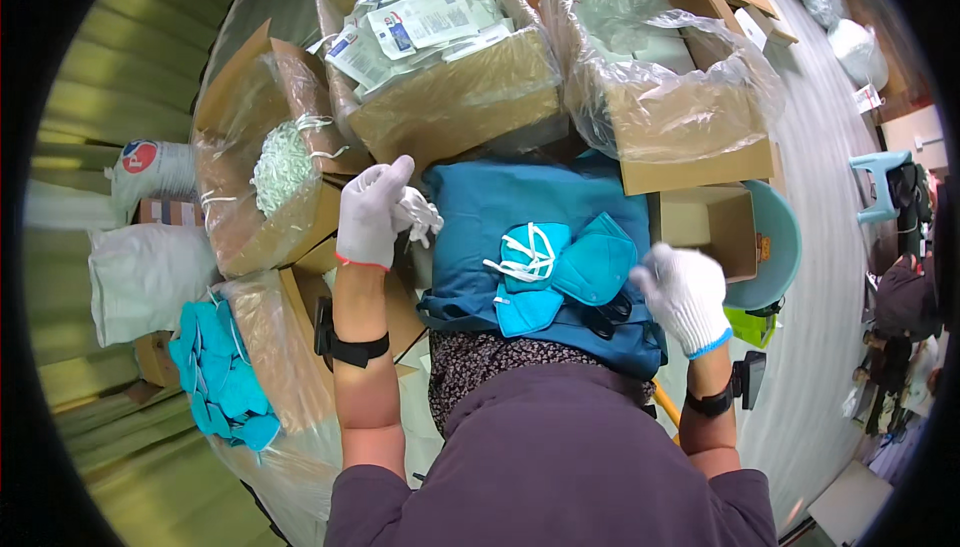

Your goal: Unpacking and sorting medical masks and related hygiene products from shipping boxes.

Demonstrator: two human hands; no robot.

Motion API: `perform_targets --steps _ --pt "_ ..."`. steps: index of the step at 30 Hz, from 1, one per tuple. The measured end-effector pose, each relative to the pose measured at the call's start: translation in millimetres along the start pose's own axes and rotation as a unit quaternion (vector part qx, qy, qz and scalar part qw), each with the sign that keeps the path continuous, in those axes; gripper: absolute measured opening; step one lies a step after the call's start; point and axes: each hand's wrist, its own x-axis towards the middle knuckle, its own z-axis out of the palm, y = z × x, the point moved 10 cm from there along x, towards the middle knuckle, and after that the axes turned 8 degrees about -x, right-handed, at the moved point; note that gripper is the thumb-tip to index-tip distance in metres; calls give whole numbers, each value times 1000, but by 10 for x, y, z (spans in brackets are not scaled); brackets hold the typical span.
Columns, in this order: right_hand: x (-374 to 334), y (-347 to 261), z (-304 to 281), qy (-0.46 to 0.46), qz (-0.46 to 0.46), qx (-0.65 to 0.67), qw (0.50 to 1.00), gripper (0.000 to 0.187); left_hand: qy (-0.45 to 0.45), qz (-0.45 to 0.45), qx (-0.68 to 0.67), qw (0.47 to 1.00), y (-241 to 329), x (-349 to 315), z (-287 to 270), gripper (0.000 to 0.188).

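My left hand, in a white glove with a red cuff, is closed on a bundle of white straps beside the blue cloth. My right hand, gloved in white with a blue cuff, is by the cloth's right edge; its fingers are blurred and I cannot tell what they hold. Between the hands, several teal face masks lie on the blue cloth over my lap. A loop of white straps rests on one mask. Some small black items lie just below the masks.
Ahead stand a lined carton of white packets and another lined carton. At left, a carton holds a pale strap bundle; below it is a heap of teal masks. A small box and a blue basin are at right.
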Motion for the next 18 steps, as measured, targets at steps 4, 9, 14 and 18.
perform_targets --steps 4,9,14,18 --pt "268 -466 -577 193 -159 314 916 22 -45 -11 -23 999 116 -179 222 33" --pt "543 -1215 -520 68 -298 446 841 79 -162 -40 -86 982 0 -238 639 33" --pt "523 -1726 475 -289 -220 661 657 31 -116 -130 -179 968 -217 -206 683 32" --pt "352 -1675 528 -300 -200 722 590 19 -76 -134 -262 953 -368 -82 338 32"
